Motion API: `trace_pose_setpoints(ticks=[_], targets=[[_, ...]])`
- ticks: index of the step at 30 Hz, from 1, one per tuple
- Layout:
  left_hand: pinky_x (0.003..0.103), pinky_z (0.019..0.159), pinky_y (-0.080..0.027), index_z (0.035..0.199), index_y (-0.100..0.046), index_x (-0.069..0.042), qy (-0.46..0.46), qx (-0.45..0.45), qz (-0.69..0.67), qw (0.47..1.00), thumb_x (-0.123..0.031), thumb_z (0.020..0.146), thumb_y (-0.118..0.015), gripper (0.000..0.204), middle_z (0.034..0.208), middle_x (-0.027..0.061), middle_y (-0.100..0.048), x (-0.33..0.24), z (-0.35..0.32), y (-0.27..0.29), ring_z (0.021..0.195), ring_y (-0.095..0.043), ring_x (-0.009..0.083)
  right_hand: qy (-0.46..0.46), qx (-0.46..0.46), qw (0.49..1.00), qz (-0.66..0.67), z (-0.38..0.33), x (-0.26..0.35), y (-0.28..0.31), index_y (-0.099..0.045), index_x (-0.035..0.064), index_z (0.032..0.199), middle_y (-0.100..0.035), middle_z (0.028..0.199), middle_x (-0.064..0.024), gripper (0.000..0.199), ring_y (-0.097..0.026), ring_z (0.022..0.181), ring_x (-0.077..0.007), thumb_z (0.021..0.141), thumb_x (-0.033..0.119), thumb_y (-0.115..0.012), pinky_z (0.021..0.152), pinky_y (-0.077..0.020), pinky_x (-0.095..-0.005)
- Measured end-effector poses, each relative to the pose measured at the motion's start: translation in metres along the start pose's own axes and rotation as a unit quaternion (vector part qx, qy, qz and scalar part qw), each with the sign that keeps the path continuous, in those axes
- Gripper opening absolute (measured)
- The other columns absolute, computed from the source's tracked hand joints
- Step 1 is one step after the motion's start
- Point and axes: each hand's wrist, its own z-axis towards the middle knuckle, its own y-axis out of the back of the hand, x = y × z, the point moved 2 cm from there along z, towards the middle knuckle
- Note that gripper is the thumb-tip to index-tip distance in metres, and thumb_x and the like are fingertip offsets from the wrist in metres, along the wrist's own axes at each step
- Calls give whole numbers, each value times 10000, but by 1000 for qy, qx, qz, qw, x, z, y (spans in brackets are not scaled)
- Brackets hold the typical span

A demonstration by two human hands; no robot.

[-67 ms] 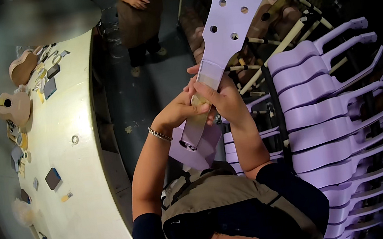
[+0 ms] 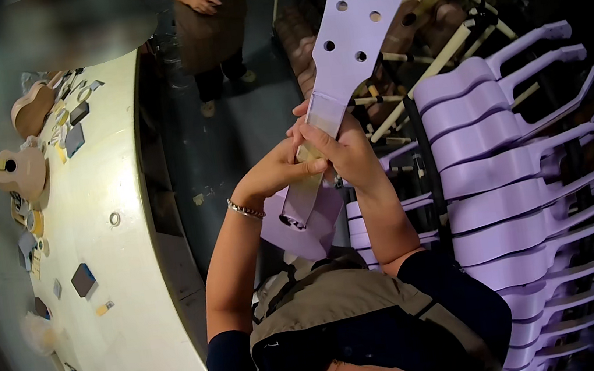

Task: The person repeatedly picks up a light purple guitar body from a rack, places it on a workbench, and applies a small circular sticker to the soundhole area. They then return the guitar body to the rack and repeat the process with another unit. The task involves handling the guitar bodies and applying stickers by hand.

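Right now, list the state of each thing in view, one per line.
Lilac ukulele: held up, headstock away from the person, four tuner holes empty.
Left hand: gripping the neck.
Right hand: gripping the neck.
Racked lilac ukuleles: stacked on their sides on the right.
Unpainted ukulele: lying flat on the workbench.

Both hands, left hand (image 2: 277, 173) and right hand (image 2: 341, 152), clasp a lilac ukulele (image 2: 342, 69) neck (headstock up) beside the pale surface (image 2: 132, 295).
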Motion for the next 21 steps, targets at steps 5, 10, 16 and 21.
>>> trace_pose_setpoints(ticks=[5,10,16,21], targets=[[263,851,-443,1169,-472,-18,78,-235,174,953,-82,806,-655,412,1070,87,-555,68,-23,36,967,-547,135,-122,-5,991,51,-30,-85,44,-564,25,926,-540,811,-14,197,-511,760,-82,758,88,-645,658,-427,-238],[260,827,-463,1117,-517,5,158,-425,101,886,-114,857,-604,299,978,61,-592,184,-113,57,895,-578,132,-259,-40,956,-135,-105,-230,100,-471,98,802,-512,855,-20,257,-489,805,-120,672,16,-677,701,-400,-251],[254,671,-478,1002,-541,-11,307,-463,18,831,-175,840,-637,249,860,47,-596,321,-241,31,780,-585,131,-226,-306,914,-142,-191,-395,179,-439,103,907,-495,998,-54,327,-470,946,-168,683,-24,-641,815,-392,-281],[234,548,-440,996,-540,-19,451,-475,-41,755,-171,843,-626,232,837,39,-620,359,-289,-2,682,-585,112,-305,-434,848,15,-208,-410,226,-437,118,960,-500,1018,-53,320,-484,963,-166,730,-31,-603,831,-423,-306]])
